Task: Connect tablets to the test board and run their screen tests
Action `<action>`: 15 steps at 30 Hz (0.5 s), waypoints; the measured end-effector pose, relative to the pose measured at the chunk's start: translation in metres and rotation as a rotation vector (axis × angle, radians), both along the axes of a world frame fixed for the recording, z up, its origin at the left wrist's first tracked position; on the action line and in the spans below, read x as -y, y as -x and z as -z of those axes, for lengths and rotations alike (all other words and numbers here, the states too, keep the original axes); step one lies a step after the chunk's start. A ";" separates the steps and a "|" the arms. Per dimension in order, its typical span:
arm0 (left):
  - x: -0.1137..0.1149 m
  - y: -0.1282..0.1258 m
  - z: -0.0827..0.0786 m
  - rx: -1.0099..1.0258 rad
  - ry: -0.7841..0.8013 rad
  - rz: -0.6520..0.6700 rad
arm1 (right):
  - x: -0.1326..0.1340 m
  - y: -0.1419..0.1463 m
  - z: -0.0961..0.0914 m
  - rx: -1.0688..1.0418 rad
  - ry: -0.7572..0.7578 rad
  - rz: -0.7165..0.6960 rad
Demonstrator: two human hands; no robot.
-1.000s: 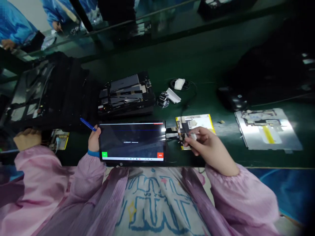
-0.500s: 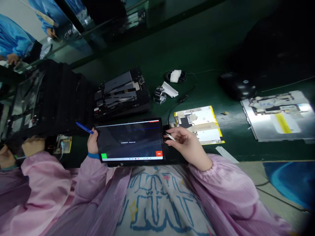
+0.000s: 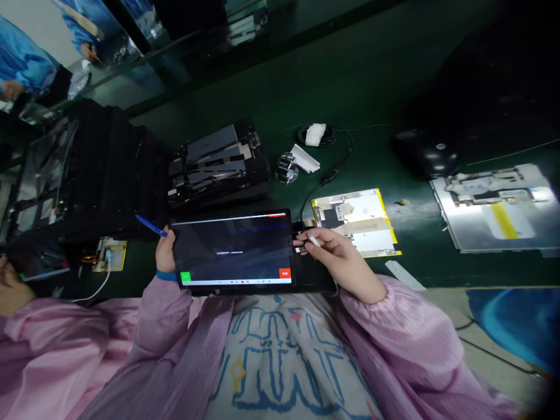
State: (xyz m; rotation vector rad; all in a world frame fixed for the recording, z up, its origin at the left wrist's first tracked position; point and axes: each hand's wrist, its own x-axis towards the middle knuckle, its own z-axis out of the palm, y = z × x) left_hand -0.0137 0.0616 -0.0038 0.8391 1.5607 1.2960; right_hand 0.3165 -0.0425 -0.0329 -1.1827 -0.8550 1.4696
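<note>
My left hand (image 3: 165, 251) is closed on the left edge of a black tablet (image 3: 234, 256), with a blue pen (image 3: 150, 224) sticking out from the same hand. The tablet's screen is lit, dark with a green button at lower left and a red one at lower right. At its right edge, my right hand (image 3: 336, 254) pinches a small white plug (image 3: 313, 240) between thumb and fingers. A small dark piece with a pale end (image 3: 301, 249) shows under those fingertips; its kind is unclear. Behind my right hand lies a white board with yellow edges (image 3: 371, 210).
Stacked black tablet parts (image 3: 219, 166) stand behind the tablet. A tally counter (image 3: 286, 166), a coiled black cable (image 3: 326, 137), a computer mouse (image 3: 426, 153) and a metal panel (image 3: 494, 210) lie further back and right. At left, a co-worker's hand (image 3: 13, 289) holds another tablet.
My right hand has drawn slightly right, away from the tablet's edge, and the white plug has turned. The co-worker's nearer hand has left the spot by the stacks, uncovering a board with a white cable.
</note>
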 end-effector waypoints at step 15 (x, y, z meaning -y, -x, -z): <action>0.003 -0.007 -0.003 0.075 -0.031 -0.095 | -0.001 -0.002 0.002 0.123 -0.022 -0.130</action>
